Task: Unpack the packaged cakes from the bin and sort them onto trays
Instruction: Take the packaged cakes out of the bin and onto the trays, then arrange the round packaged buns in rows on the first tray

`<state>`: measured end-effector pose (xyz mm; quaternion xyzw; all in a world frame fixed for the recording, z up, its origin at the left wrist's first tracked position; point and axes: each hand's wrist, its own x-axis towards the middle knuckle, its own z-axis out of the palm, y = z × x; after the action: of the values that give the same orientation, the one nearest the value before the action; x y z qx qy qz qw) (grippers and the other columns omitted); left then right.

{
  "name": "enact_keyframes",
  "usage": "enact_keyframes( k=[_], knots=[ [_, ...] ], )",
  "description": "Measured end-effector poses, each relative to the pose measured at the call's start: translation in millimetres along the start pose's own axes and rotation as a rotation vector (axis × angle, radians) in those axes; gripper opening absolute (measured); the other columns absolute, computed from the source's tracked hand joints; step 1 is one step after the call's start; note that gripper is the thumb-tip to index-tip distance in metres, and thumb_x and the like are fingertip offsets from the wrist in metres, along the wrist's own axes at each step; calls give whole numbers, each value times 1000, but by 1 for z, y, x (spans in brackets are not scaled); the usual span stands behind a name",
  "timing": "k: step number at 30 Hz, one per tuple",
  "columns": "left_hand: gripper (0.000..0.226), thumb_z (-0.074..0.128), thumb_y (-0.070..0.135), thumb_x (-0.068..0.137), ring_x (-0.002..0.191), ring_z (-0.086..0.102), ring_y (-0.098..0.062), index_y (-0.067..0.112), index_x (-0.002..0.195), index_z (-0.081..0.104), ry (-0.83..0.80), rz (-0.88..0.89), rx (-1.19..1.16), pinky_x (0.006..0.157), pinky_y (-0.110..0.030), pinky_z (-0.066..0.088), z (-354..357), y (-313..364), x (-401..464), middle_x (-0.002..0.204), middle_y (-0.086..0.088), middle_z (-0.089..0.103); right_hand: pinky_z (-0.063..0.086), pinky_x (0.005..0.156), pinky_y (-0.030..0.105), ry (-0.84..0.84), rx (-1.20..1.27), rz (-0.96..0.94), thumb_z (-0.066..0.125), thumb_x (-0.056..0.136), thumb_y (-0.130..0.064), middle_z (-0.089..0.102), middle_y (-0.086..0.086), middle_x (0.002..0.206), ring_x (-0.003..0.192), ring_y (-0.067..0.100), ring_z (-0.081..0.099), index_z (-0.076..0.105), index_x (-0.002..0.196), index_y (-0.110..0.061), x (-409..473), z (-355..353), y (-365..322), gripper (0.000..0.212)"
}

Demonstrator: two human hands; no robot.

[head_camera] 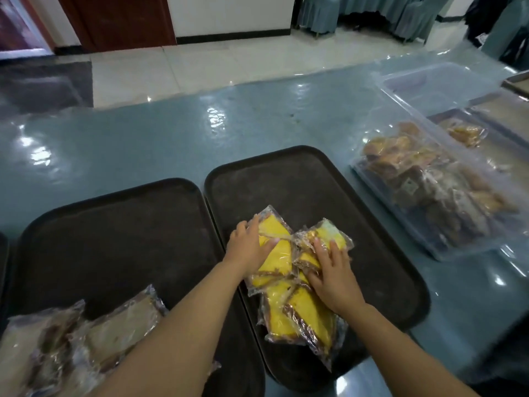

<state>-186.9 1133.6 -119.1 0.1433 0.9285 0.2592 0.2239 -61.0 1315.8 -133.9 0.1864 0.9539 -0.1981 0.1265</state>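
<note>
Several yellow cakes in clear wrappers (289, 302) lie in a loose pile on the dark tray (315, 173) in front of me. My left hand (249, 247) rests flat on the far left yellow packet (276, 227), fingers spread. My right hand (332, 276) presses flat on another yellow packet (329, 230) beside it. Neither hand grips anything. A second dark tray (114, 224) on the left carries several pale brown wrapped cakes (71, 342) at its near end. The clear plastic bin (446, 193) at the right holds several wrapped cakes.
The trays and bin sit on a blue table under shiny plastic film (171, 133). An empty-looking clear bin (435, 84) stands behind the full one. Another tray edge (3, 253) shows at far left. Tiled floor and covered chairs lie beyond.
</note>
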Motion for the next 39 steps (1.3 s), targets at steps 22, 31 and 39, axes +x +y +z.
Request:
enact_keyframes(
  k=[22,31,39],
  knots=[
    [54,50,44,94,135,33,-13,23,143,39,267,393,43,111,-29,29,-100,-40,-188,146,5,41,16,118,46,203,24,-488,33,89,-63,17,5,159,147,28,4,19,151,-29,-116,-37,-128,72],
    [68,35,57,85,134,36,-11,27,146,33,370,307,163,110,-28,30,-135,-171,-360,147,5,40,14,119,36,59,64,-800,45,91,-51,17,3,159,147,18,3,22,150,-30,-225,20,-262,67],
    [63,41,56,86,132,41,-15,25,140,44,435,121,171,107,-38,38,-160,-314,-501,144,4,45,25,115,45,-61,44,-889,28,85,-65,22,1,157,146,21,15,23,150,-30,-314,113,-381,75]
  ],
)
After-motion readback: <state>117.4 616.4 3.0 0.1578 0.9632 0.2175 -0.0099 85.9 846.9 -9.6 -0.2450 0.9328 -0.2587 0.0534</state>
